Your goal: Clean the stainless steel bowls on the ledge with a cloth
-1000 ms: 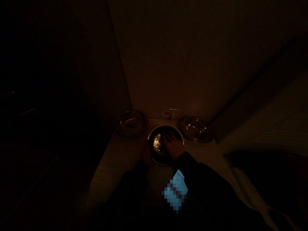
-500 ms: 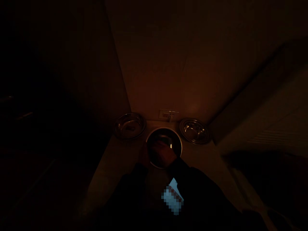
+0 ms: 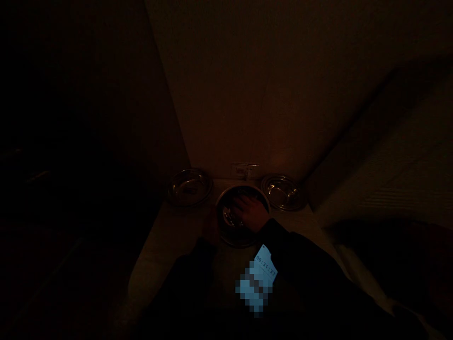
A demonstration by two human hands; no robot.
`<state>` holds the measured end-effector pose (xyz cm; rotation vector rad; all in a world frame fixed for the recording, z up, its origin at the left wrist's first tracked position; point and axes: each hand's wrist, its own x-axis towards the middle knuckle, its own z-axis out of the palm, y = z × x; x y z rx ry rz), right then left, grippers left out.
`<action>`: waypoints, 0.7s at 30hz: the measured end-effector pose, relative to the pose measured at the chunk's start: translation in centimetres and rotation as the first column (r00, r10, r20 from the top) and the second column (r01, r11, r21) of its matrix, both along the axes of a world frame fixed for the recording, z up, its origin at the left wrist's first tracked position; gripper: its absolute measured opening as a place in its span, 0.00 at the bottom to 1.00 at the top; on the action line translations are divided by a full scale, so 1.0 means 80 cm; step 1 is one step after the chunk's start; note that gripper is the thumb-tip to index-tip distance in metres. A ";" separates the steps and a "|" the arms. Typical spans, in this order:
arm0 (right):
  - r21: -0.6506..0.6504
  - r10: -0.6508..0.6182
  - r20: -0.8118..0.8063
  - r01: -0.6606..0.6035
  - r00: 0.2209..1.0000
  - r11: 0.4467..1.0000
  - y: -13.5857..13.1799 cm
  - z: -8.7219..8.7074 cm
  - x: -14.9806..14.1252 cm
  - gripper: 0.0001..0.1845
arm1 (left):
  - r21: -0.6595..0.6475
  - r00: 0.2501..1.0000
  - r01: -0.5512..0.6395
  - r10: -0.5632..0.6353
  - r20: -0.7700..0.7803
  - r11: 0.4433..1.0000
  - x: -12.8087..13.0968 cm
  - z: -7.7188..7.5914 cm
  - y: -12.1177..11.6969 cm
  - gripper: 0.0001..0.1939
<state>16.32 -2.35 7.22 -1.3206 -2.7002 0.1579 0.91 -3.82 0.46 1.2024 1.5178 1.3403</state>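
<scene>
Reaching over the near right rim into the bowl (image 3: 244, 238) with the right hand (image 3: 253, 215), with its back upward. Pointing its fingers (image 3: 239, 204) toward the far left of the bowl, slightly spread. Cannot tell whether pinching anything. Placing the left hand (image 3: 210, 226) along the outer left side of the bowl, seemingly in contact with it. Cannot tell, in such dimness, whether spread or pressed together at the fingers there. Wearing dark sleeves on both arms.

Set on the counter (image 3: 163, 241), between the hands and the wall (image 3: 226, 94). Showing a glint inside the bowl, just beside the right fingers; cannot tell whether from bare metal or from something in it.

Placed just beyond the bowl, near the wall: the left dish (image 3: 203, 192) and the right dish (image 3: 297, 200), both shiny. Showing a dark patch in the left dish. Fixed low on the wall between them: an outlet (image 3: 242, 170). Glowing below the bowl, beside the right sleeve: a screen (image 3: 260, 288), partly pixelated, reading 00:31:37.
</scene>
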 end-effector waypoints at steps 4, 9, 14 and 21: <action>-0.003 -0.149 0.010 0.149 0.989 0.989 0.003 0.000 0.009 0.19 | 0.059 1.000 -0.020 0.019 0.024 0.998 -0.007 0.021 0.012 0.23; -0.141 -0.128 -0.059 0.118 0.990 0.983 -0.014 -0.017 0.008 0.19 | 0.143 0.990 0.050 -0.068 0.126 0.988 0.000 0.029 0.025 0.23; -0.152 -0.046 -0.212 0.014 0.976 0.988 -0.012 -0.002 0.027 0.18 | 0.086 0.995 -0.011 0.002 0.101 0.996 -0.005 0.033 0.037 0.22; 0.084 -0.192 -0.330 0.232 0.924 0.969 0.017 0.003 0.041 0.21 | 0.123 0.998 0.034 -0.041 0.051 0.992 -0.001 0.052 0.029 0.20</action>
